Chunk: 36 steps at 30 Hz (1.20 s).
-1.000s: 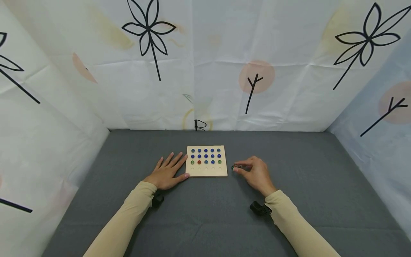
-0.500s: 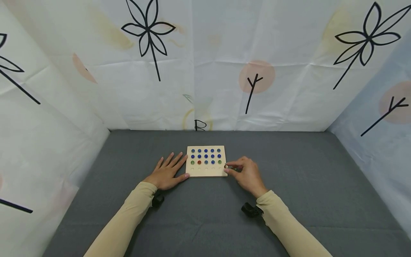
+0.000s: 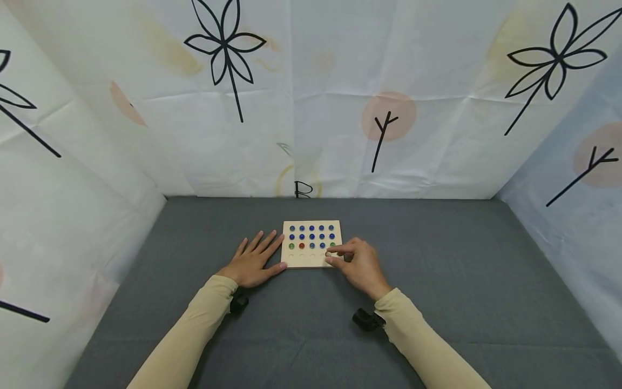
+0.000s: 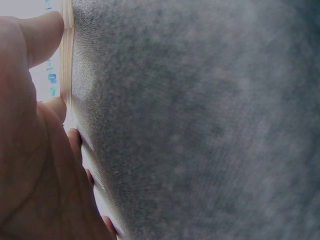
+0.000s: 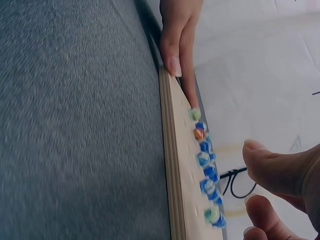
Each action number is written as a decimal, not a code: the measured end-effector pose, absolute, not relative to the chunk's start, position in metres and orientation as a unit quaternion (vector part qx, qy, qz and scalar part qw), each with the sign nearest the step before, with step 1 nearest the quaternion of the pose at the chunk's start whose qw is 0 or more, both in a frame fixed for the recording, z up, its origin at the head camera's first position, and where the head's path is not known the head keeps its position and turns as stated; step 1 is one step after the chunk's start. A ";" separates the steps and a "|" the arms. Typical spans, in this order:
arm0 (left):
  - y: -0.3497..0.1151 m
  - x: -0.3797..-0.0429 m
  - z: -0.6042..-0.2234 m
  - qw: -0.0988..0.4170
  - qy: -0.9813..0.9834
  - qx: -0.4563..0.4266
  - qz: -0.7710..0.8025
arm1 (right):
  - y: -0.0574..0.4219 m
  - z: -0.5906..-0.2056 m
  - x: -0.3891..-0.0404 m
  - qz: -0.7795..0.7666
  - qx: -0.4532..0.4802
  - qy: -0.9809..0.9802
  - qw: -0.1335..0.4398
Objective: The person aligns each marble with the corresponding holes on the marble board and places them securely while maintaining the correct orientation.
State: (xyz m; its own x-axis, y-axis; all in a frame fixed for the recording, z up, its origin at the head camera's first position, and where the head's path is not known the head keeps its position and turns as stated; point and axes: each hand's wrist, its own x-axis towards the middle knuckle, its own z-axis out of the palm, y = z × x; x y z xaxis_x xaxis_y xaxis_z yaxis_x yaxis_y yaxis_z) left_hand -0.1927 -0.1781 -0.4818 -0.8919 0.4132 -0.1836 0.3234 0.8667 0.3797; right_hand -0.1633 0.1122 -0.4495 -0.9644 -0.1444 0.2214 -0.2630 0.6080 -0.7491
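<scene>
A pale wooden board [image 3: 311,263] with rows of round hollows lies flat on the grey cloth. Marbles fill its three far rows: mostly blue marbles [image 3: 311,236], plus a red marble [image 3: 302,246] and a green marble [image 3: 291,246] at the left. The nearest row shows bare hollows. My left hand [image 3: 249,265] rests spread on the cloth, its thumb [image 4: 46,37] and a fingertip touching the board's left edge. Over the near right part of the board, my right hand [image 3: 362,267] pinches a small marble [image 3: 328,254] between thumb and forefinger; a darker bit shows deeper among the fingers.
Grey cloth [image 3: 311,335] surrounds the board on every side. White fabric walls [image 3: 330,59] with line-drawn flowers stand behind and at both sides. A black wrist camera [image 3: 367,320] sits below the right wrist.
My right hand has moved left from beside the board to over its near right part, carrying the marble. The left hand and the board have stayed put.
</scene>
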 end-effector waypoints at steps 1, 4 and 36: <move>-0.179 -0.193 -0.483 0.129 0.958 0.192 0.171 | 0.110 -0.449 -0.163 0.429 0.115 -0.893 0.069; -0.179 -0.193 -0.485 0.125 0.958 0.194 0.173 | 0.104 -0.450 -0.162 0.430 0.121 -0.892 0.068; -0.177 -0.193 -0.479 0.137 0.957 0.191 0.171 | 0.055 -0.470 -0.177 0.438 0.153 -0.883 0.067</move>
State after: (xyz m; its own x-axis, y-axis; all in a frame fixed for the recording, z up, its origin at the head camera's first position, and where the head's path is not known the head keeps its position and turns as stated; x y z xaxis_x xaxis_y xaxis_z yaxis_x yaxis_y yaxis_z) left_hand -0.1930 -0.1766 -0.4786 -0.8896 0.4121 -0.1969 0.3181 0.8685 0.3802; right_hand -0.1773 0.0547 -0.4696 -0.9441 -0.2115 0.2527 -0.3292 0.5702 -0.7527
